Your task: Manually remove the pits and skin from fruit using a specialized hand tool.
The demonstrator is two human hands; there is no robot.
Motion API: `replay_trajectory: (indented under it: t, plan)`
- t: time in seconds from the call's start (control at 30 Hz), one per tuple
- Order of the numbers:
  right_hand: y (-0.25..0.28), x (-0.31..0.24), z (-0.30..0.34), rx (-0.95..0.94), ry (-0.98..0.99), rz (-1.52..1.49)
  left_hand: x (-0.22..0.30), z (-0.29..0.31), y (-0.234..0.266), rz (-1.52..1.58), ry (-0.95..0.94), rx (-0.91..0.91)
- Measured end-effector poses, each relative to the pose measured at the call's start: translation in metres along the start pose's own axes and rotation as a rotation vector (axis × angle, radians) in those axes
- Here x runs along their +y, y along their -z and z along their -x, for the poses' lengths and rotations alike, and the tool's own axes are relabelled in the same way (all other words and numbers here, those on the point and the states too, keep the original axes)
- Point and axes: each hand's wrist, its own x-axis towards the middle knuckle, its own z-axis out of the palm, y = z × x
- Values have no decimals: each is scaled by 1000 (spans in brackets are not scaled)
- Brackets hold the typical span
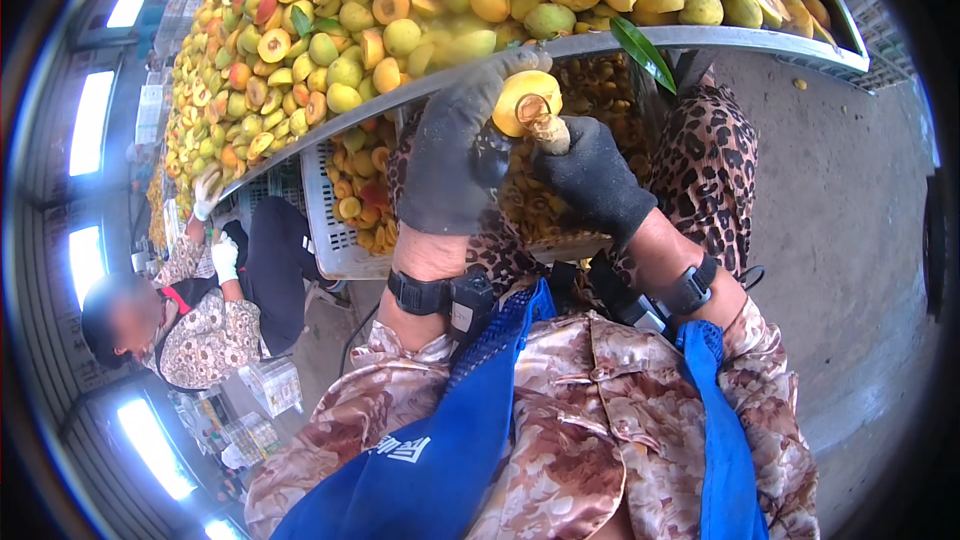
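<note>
My left hand (455, 155), in a dark grey glove, is closed around a cut yellow stone fruit (513, 98) with its face turned up. In my gloved right hand (595, 175) is a small pitting tool (550, 132) with a pale, wrapped-looking handle. Its curved metal end rests on the fruit's brownish centre, where the stone lies; whether the stone is loose I cannot tell. Both hands are over my lap, just in front of the metal edge (420, 90) of a table heaped with fruit. My right fingers hide part of the handle.
Whole and halved fruit (400, 37) cover the table. Below its edge, a white plastic crate (325, 225) holds more cut pieces between my knees. A green leaf (643, 53) hangs over the rim. At the left sits a co-worker (215, 340) in white gloves. Concrete floor (830, 200) lies to the right.
</note>
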Motion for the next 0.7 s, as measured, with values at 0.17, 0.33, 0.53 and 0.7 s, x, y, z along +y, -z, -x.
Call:
replay_trajectory:
  t: [0.17, 0.33, 0.53, 0.7]
  plan:
    - [-5, -2, 1, 16, -38, -138, -9, 13, -18, -52, 117, 200]
    - [-7, -8, 6, -31, -135, -221, -13, 17, -22, -144, 109, 224]
    - [-3, -14, 7, -70, -73, -416, -3, 11, -25, -169, -71, 270]
    - [6, -36, 5, -273, -241, -370, -12, 7, -27, -224, -58, 265]
